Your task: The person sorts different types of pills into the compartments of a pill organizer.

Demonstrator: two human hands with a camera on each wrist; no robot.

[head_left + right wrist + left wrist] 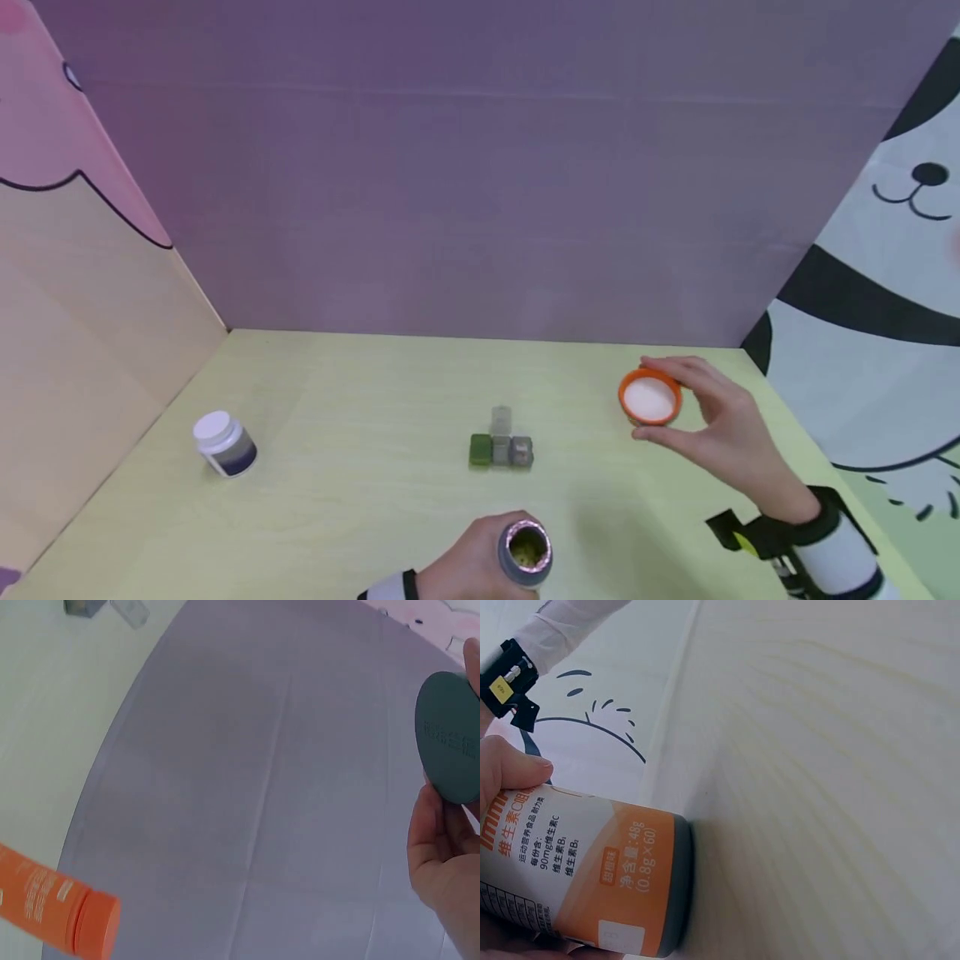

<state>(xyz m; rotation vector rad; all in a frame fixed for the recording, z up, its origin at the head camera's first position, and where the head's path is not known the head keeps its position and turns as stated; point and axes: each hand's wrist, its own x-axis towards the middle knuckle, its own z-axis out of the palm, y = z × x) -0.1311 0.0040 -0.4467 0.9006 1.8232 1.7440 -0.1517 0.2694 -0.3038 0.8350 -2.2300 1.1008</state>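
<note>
My left hand grips an uncapped supplement bottle, its mouth ringed with torn foil and something yellow-green inside. The bottle's orange and white label and dark green base appear in the left wrist view, just off the table. Over the table's right side, my right hand pinches a round lid between thumb and fingers. Its white underside with an orange rim faces the head camera. From the right wrist, the same lid shows a dark green top with raised lettering.
Several small blocks, one a green block, sit together mid-table. A white capped bottle stands at the left. An orange bottle shows in the right wrist view only. A purple wall closes the back; printed panels flank the table.
</note>
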